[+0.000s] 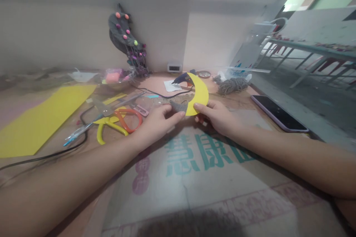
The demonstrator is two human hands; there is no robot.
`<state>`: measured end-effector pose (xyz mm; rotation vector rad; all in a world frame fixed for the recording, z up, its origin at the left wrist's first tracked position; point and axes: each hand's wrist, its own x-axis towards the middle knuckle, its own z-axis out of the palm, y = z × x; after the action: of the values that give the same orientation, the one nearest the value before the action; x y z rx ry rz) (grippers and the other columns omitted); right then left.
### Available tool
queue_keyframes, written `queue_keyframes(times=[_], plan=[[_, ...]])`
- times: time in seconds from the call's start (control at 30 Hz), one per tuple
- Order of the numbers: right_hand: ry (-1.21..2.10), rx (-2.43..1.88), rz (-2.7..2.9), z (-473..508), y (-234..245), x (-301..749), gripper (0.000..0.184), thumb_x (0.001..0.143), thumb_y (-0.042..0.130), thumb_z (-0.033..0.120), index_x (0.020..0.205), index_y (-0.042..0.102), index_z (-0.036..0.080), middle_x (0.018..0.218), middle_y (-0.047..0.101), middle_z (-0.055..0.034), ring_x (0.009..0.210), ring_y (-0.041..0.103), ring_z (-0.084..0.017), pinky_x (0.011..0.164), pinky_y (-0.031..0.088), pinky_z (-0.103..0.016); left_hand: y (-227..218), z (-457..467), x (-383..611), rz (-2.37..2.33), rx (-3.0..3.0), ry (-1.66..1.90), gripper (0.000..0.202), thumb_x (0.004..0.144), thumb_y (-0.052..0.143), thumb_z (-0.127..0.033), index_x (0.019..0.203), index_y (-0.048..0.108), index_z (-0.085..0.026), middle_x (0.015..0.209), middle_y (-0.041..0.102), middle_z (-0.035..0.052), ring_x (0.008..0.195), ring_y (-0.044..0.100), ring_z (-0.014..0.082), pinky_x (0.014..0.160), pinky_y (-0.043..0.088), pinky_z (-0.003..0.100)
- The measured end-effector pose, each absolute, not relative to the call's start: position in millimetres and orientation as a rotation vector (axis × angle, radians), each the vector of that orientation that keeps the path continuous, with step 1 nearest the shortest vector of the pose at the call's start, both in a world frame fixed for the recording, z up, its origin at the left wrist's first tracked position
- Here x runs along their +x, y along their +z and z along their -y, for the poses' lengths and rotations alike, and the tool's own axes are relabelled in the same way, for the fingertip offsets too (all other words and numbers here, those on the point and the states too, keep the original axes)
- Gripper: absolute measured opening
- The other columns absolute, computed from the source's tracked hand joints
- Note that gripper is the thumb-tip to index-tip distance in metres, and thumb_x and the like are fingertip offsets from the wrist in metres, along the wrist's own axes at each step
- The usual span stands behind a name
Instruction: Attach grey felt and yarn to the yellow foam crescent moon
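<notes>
My right hand pinches the lower end of a yellow crescent cut-out and holds it upright over the table. My left hand pinches a small grey piece that touches the crescent's inner lower edge. Both hands hover just above a flattened cardboard sheet with teal printed characters.
Left of my hands lie orange-handled scissors, yellow-handled scissors and a black cable. A yellow foam sheet lies far left. A blue glue gun, a twine bundle and a phone sit behind and right.
</notes>
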<state>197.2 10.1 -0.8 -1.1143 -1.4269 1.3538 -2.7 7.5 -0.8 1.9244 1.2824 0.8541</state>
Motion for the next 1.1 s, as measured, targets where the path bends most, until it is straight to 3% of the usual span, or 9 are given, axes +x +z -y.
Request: queue_keyframes(times=[0.53, 0.77, 0.97, 1.1], plan=[[1.300, -1.125, 1.526, -12.6, -2.6, 199.5, 0.038, 0.080, 0.066, 0.051, 0.071, 0.059, 0.015, 0.052, 0.055, 0.0038, 0.037, 0.040, -0.004, 0.034, 0.027, -0.018, 1.5, -5.6, -0.6, -1.286, 1.960, 0.819, 0.032, 0.085, 0.051, -0.045, 0.069, 0.055, -0.018, 0.069, 0.054, -0.0010, 0.071, 0.053, 0.0175, 0.061, 0.038, 0.027], [1.279, -1.145, 1.538, -12.4, -1.6, 199.6, 0.039, 0.080, 0.065, 0.052, 0.070, 0.059, 0.015, 0.053, 0.056, 0.0029, 0.039, 0.043, -0.005, 0.035, 0.029, -0.018, -1.6, -6.9, -2.7, -1.229, 1.963, 0.845, 0.033, 0.084, 0.055, -0.049, 0.080, 0.062, -0.017, 0.080, 0.065, 0.0007, 0.076, 0.058, 0.0184, 0.066, 0.043, 0.028], [1.274, -1.198, 1.566, -10.0, 0.1, 199.9, 0.038, 0.079, 0.064, 0.052, 0.072, 0.059, 0.015, 0.053, 0.055, 0.0036, 0.036, 0.040, -0.005, 0.033, 0.026, -0.019, 0.5, -5.6, -1.5, -1.285, 1.951, 0.828, 0.036, 0.084, 0.054, -0.049, 0.069, 0.058, -0.018, 0.071, 0.059, 0.0003, 0.070, 0.055, 0.0176, 0.060, 0.040, 0.027], [1.247, -1.220, 1.637, -9.2, 3.2, 199.2, 0.038, 0.081, 0.062, 0.052, 0.070, 0.057, 0.016, 0.051, 0.052, 0.0039, 0.038, 0.039, -0.006, 0.036, 0.029, -0.020, -1.9, -6.3, -1.7, -1.219, 1.852, 0.907, 0.038, 0.085, 0.053, -0.053, 0.073, 0.059, -0.018, 0.074, 0.060, 0.0001, 0.072, 0.056, 0.0169, 0.062, 0.041, 0.027]])
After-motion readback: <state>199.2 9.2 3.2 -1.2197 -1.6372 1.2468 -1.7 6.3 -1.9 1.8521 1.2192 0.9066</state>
